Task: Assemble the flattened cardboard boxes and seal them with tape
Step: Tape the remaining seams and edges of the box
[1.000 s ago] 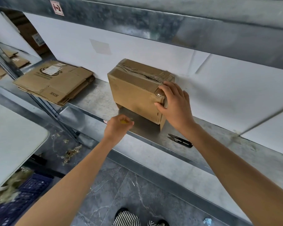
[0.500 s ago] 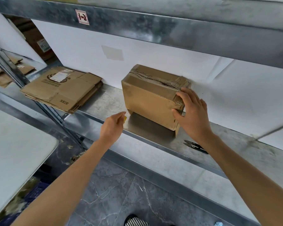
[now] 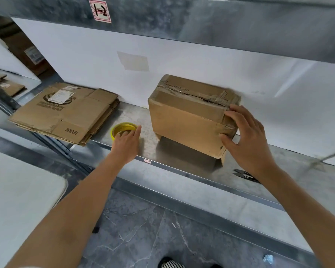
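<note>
Progress: we judge one box [image 3: 186, 124] up and taped on the shelf [image 3: 139, 117] | right hand [image 3: 246, 136] spread, pressing box's right end | left hand [image 3: 127, 141] on tape [image 3: 122, 128] just left of box, grip we cannot tell | to do: flats [image 3: 66, 111] farther left of box, unassembled

Galvanised metal shelving [image 3: 307, 171] against white wall [image 3: 182, 59], grey marble floor [image 3: 143, 229].
</note>
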